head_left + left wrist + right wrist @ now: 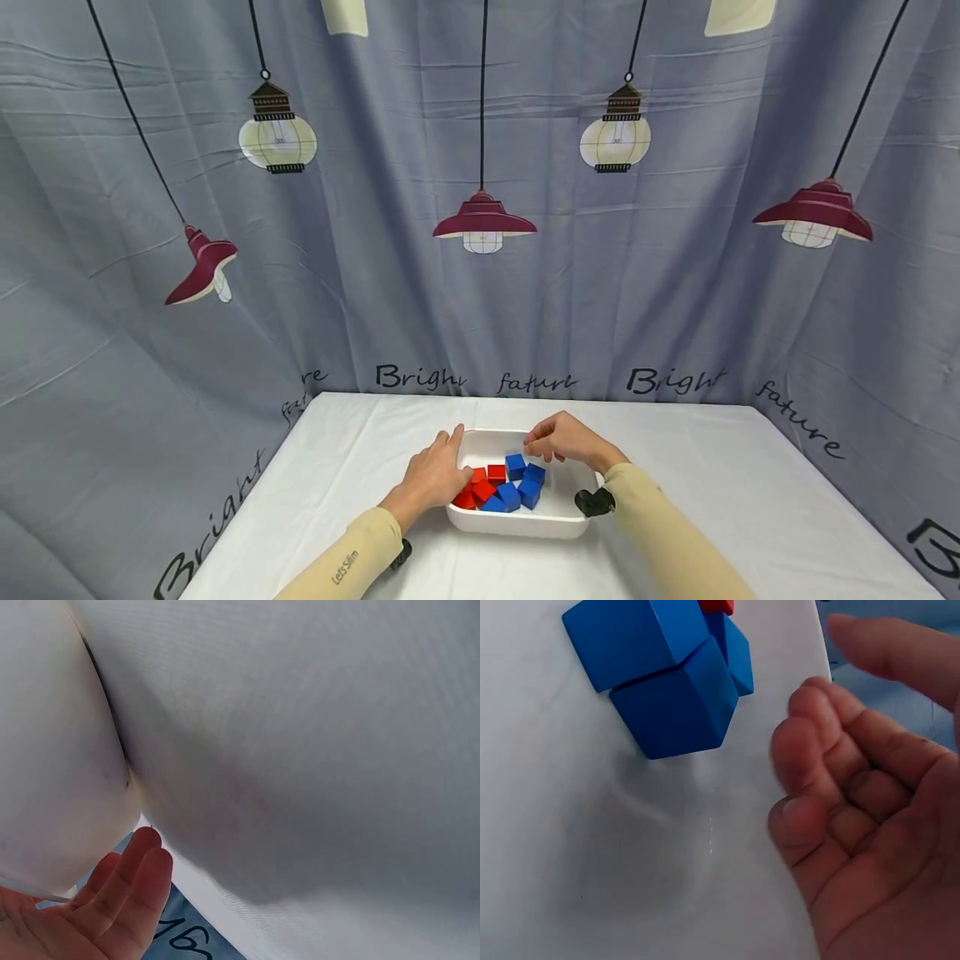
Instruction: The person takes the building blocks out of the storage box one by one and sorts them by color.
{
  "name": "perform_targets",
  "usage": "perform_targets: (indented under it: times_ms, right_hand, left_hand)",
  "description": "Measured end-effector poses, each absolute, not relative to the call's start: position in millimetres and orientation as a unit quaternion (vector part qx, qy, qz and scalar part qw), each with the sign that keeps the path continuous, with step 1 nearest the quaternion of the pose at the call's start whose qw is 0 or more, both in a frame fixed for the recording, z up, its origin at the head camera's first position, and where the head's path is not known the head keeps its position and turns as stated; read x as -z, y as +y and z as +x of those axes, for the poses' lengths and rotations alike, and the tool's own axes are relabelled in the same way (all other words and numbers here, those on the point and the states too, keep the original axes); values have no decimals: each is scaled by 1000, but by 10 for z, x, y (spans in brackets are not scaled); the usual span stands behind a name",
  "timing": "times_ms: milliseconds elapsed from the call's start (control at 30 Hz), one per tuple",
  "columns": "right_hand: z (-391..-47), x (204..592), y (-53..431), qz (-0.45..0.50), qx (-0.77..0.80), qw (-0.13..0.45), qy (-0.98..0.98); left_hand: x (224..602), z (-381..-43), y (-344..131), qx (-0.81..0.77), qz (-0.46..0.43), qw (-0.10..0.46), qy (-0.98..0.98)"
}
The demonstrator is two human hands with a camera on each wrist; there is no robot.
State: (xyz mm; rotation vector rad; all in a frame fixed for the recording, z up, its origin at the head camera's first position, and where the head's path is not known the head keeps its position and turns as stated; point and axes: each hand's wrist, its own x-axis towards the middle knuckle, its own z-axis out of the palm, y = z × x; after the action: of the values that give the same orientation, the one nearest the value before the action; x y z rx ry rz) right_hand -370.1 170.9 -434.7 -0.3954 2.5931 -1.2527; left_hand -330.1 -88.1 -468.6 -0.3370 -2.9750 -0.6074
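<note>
A white rectangular container (517,524) with rounded corners stands on the table, with red cubes (484,490) in its left part and blue cubes (529,493) gathered about its middle. At the container's left side, my left hand (433,473) holds the rim, the thumb over the edge and the fingers (127,889) along the outer wall. My right hand (564,438) hovers over the container's far right part, beside the blue cubes. Its fingers (799,754) are loosely bent, the thumb stands apart, and nothing is between them. Some red cubes are partly hidden by the left hand.
A white cloth (690,467) covers the table under the container. Behind and at both sides hangs a grey-blue curtain (420,308) printed with lamps and lettering. Dark wrist devices (595,502) show at both cuffs.
</note>
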Motion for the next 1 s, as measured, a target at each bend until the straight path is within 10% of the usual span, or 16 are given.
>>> perform_targets:
  times_ms: [1000]
  right_hand:
    - [-3730,4463,1629,-175,342,167,908]
  left_hand:
    - [4694,-3306,-881,201,-113,50,-972]
